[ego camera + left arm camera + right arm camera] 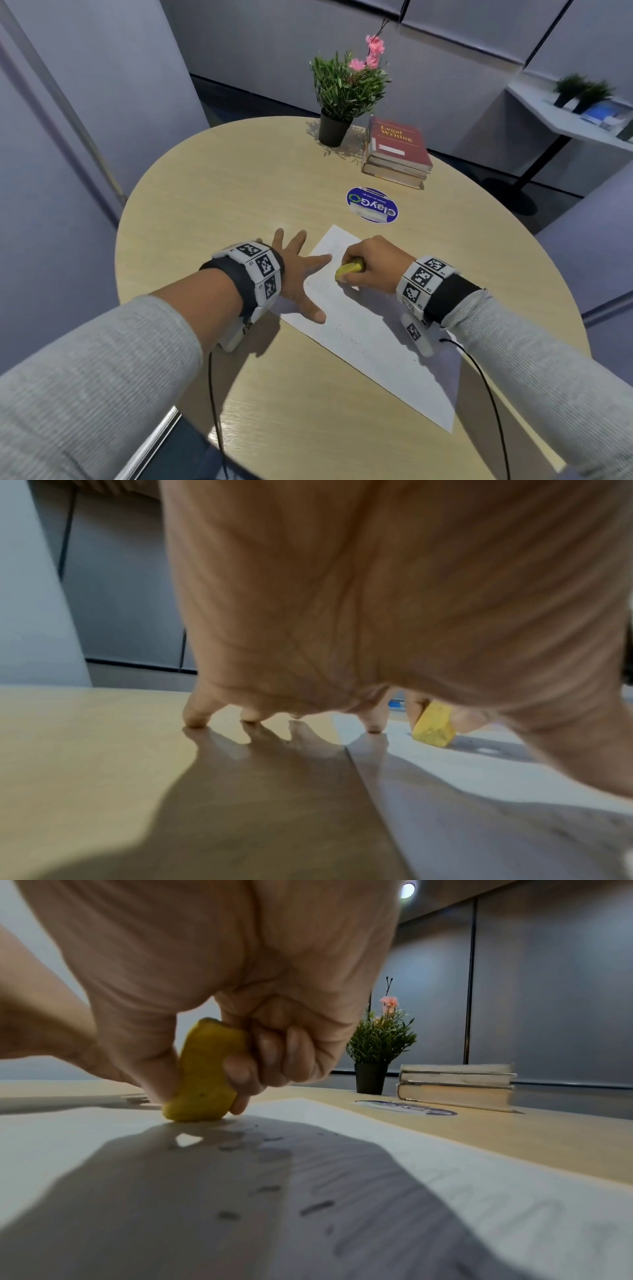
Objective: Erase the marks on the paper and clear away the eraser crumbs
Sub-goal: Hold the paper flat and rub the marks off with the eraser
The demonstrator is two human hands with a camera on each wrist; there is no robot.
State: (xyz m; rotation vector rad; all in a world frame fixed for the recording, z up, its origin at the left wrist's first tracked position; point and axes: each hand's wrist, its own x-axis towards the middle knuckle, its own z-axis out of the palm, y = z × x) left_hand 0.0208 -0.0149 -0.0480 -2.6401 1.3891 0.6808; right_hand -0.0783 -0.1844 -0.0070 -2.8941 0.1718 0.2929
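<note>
Right hand [371, 263] pinching the yellow eraser [350, 269] against the paper [370, 339] — which lies toward the round table's [212, 192] near right edge — left hand [294, 274] spread flat, pinning the sheet's left edge.

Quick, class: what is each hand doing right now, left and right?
Left hand: open, fingers spread, pressing flat on the paper and table.
Right hand: closed, gripping the yellow eraser against the paper.

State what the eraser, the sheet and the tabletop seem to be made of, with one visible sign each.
Eraser: probably soft rubber or vinyl, matte yellow, rounded worn end. Sheet: thin matte white paper, lying flat. Tabletop: pale wood-grain, likely laminate, faint sheen.
</note>
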